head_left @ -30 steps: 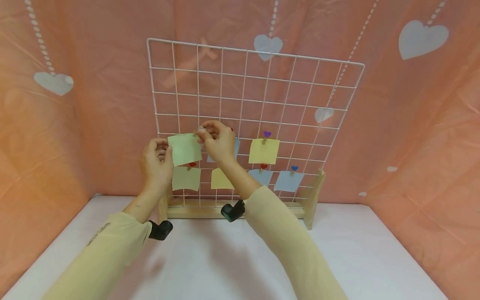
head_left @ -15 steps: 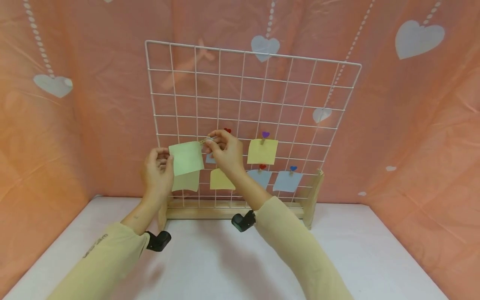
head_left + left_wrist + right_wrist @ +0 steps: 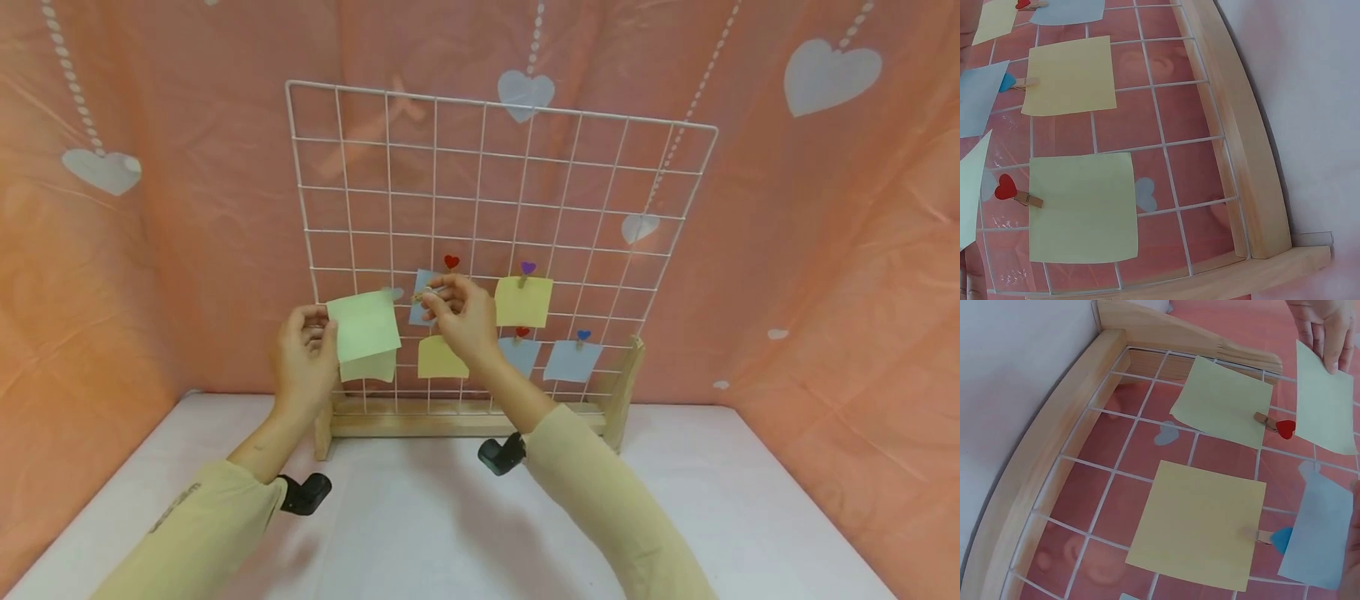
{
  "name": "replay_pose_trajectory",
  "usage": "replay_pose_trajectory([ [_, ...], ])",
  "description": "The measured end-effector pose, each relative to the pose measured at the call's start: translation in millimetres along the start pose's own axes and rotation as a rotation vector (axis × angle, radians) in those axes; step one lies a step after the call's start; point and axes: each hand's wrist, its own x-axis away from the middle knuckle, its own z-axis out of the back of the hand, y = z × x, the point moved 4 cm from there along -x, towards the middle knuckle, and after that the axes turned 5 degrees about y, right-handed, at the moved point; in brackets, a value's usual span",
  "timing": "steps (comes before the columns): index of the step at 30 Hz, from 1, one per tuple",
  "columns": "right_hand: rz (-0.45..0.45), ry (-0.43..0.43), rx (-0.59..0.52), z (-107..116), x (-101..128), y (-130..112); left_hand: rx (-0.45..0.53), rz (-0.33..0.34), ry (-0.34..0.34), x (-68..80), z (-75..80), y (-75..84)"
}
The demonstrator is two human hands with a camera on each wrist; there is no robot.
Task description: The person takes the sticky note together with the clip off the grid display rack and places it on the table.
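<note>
My left hand (image 3: 303, 358) pinches a pale green paper note (image 3: 365, 325) by its left edge, in front of the white wire grid (image 3: 457, 200). Its lower part overlaps another green note (image 3: 371, 367), which a red-heart clothespin (image 3: 1007, 187) fixes to the grid in the left wrist view. In the head view my right hand (image 3: 465, 321) pinches a small wooden clothespin (image 3: 420, 296) between thumb and fingers, to the right of the held note and apart from it. Behind that hand is a blue note (image 3: 418, 310), partly hidden.
More notes hang on the grid: yellow (image 3: 442, 358), yellow with a purple-heart clip (image 3: 523, 302), and blue ones (image 3: 572, 361) at lower right. A wooden base (image 3: 450, 427) holds the grid on the white table (image 3: 390, 517). A pink curtain (image 3: 187, 275) stands behind.
My right hand has moved right and down with the clothespin, away from the green note's upper right corner. The left hand has lowered the note slightly, over the clipped green note.
</note>
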Motion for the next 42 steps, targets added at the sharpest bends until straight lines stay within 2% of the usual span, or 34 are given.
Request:
replay_pose_trajectory([
  [5,-0.004,-0.005,-0.007,2,4,5,-0.006,-0.013,0.0,1.9,1.5,-0.5],
  [13,-0.007,-0.006,-0.017,10,12,9,-0.032,0.02,-0.012,4.7,4.3,-3.1],
  [18,-0.018,-0.02,-0.029,14,16,12,-0.056,0.014,-0.021,7.3,4.9,-4.5],
  [28,0.0,-0.02,0.0,25,28,19,-0.074,0.035,-0.064,17.4,5.5,-2.5],
  [38,-0.029,-0.009,0.002,35,40,30,-0.05,0.027,-0.07,24.4,8.4,-4.9],
  [42,-0.068,-0.014,-0.003,39,44,36,-0.042,0.02,-0.063,26.1,8.7,-7.2],
])
